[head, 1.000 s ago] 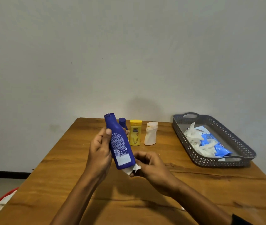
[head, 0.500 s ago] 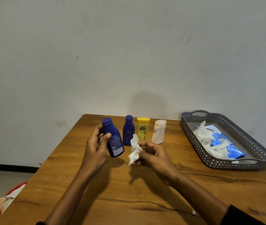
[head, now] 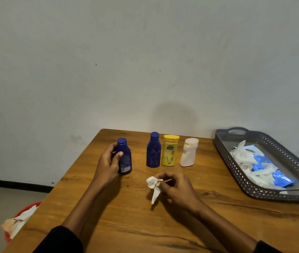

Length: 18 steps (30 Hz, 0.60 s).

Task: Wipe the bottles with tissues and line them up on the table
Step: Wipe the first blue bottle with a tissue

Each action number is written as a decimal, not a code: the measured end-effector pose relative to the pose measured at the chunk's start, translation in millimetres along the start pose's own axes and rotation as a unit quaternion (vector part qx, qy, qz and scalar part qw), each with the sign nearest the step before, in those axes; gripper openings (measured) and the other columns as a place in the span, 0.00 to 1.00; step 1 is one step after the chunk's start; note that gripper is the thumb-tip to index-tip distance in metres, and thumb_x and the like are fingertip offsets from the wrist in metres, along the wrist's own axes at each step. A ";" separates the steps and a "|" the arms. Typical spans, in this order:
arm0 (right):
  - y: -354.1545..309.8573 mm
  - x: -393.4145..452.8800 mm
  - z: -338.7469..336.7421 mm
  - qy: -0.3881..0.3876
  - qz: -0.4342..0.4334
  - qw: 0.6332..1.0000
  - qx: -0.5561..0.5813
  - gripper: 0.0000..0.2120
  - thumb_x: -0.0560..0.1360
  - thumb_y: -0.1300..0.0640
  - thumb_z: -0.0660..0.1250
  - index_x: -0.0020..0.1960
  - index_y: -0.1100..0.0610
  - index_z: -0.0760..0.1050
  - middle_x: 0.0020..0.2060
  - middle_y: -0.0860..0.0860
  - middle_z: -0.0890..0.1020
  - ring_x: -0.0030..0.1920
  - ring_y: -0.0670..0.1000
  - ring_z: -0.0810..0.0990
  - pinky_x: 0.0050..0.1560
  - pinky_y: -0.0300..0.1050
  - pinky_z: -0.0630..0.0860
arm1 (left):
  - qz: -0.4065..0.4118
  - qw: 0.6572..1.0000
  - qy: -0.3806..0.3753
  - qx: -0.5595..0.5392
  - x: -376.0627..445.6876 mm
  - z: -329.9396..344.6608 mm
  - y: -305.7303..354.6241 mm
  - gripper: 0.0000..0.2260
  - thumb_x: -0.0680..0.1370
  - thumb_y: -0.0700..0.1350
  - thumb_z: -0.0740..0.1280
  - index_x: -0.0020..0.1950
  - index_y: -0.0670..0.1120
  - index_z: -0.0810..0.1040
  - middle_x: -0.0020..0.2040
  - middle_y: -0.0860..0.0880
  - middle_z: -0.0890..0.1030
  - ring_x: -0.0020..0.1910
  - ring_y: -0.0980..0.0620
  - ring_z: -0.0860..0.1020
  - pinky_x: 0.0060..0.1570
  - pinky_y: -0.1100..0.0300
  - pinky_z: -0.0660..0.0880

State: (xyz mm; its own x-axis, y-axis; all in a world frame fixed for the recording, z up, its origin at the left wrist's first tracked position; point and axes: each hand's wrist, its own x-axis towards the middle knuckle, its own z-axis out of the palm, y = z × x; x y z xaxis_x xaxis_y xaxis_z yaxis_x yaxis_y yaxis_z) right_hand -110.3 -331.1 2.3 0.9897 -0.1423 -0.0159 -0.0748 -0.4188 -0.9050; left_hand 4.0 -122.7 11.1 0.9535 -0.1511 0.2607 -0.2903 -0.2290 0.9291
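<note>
Now the left hand (head: 108, 166) grips a dark blue bottle (head: 124, 156) standing upright on the wooden table (head: 163, 225), left of centre in the frame, its fingers and thumb curled round the bottle's body. To its right, a short way apart, three more bottles stand in a row: a second blue bottle (head: 153, 150), a yellow bottle (head: 170, 151) and a white bottle (head: 189, 152) (this last one leans a little). Lower centre, the right hand (head: 178, 189) pinches a crumpled white tissue (head: 154, 187) between its fingertips, just above the tabletop. At the right edge a grey tray (head: 223, 152) holds a blue tissue pack (head: 271, 172) and loose white tissues. A red bin (head: 20, 212) shows at lower left.
</note>
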 end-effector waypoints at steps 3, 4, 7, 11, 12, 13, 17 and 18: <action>1.4 0.5 0.9 -0.001 0.000 1.000 -0.011 0.10 0.78 0.61 0.67 0.55 0.49 0.81 0.51 0.44 0.84 0.50 0.43 0.83 0.51 0.45 0.83 | -0.011 1.000 -0.001 -0.007 -0.9 2.8 -1.6 0.17 0.83 0.41 0.60 0.71 0.50 0.69 0.63 0.51 0.78 0.60 0.55 0.77 0.55 0.57 0.78; 1.8 0.8 0.9 -0.002 0.001 1.000 -0.014 0.10 0.78 0.61 0.67 0.55 0.49 0.81 0.51 0.44 0.83 0.50 0.43 0.83 0.52 0.45 0.83 | -0.016 1.000 -0.001 -0.012 -0.6 3.2 -1.9 0.17 0.83 0.41 0.60 0.71 0.50 0.69 0.63 0.51 0.78 0.60 0.55 0.77 0.54 0.58 0.78; 2.2 0.2 -0.4 -0.003 -0.001 1.000 -0.017 0.10 0.78 0.61 0.67 0.55 0.49 0.81 0.51 0.44 0.83 0.51 0.43 0.83 0.52 0.44 0.82 | -0.027 0.999 -0.010 -0.015 1.1 3.5 -1.5 0.18 0.83 0.40 0.59 0.73 0.50 0.67 0.64 0.52 0.76 0.57 0.59 0.76 0.49 0.64 0.76; 2.8 -1.6 -1.2 -0.005 0.001 1.000 -0.009 0.10 0.78 0.60 0.67 0.55 0.49 0.81 0.51 0.44 0.84 0.51 0.44 0.83 0.53 0.47 0.82 | -0.058 0.998 -0.029 -0.019 2.2 2.2 -2.3 0.23 0.82 0.35 0.59 0.74 0.53 0.65 0.66 0.52 0.73 0.60 0.56 0.74 0.43 0.67 0.76; 2.6 -2.2 -1.2 -0.004 0.001 1.000 -0.004 0.09 0.78 0.60 0.67 0.54 0.49 0.81 0.51 0.44 0.84 0.51 0.44 0.83 0.53 0.47 0.82 | -0.067 0.997 -0.031 -0.020 3.4 1.4 -3.2 0.25 0.81 0.33 0.59 0.74 0.53 0.64 0.67 0.52 0.73 0.61 0.55 0.74 0.41 0.68 0.76; 2.0 -2.7 -1.4 -0.004 0.000 1.000 -0.001 0.09 0.78 0.60 0.67 0.54 0.49 0.81 0.50 0.45 0.84 0.51 0.45 0.83 0.53 0.48 0.83 | -0.072 0.997 -0.031 -0.017 4.7 0.4 -3.7 0.26 0.81 0.32 0.59 0.75 0.53 0.64 0.67 0.51 0.73 0.61 0.54 0.73 0.40 0.68 0.76; 0.9 -4.6 -1.9 -0.006 0.000 1.000 0.005 0.09 0.78 0.59 0.67 0.55 0.48 0.81 0.50 0.45 0.84 0.50 0.47 0.83 0.52 0.51 0.83 | -0.072 0.997 -0.034 0.005 7.7 -1.8 -7.3 0.29 0.79 0.29 0.61 0.76 0.53 0.63 0.70 0.48 0.72 0.61 0.55 0.73 0.36 0.71 0.76; 0.7 -4.6 -2.3 -0.006 0.000 1.000 0.006 0.09 0.78 0.59 0.68 0.55 0.48 0.81 0.50 0.46 0.84 0.50 0.47 0.83 0.51 0.51 0.83 | -0.071 0.997 -0.036 0.006 8.1 -1.8 -8.1 0.29 0.79 0.29 0.61 0.76 0.53 0.63 0.70 0.48 0.72 0.60 0.56 0.73 0.35 0.72 0.76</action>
State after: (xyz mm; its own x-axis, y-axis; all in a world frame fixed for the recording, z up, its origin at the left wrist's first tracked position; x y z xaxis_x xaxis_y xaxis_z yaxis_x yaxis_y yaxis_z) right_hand -115.2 -332.7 2.7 0.9910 -0.1321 -0.0207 -0.0735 -0.4089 -0.9096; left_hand 14.2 -120.4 6.1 0.9768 -0.1854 0.1076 -0.1549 -0.2636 0.9521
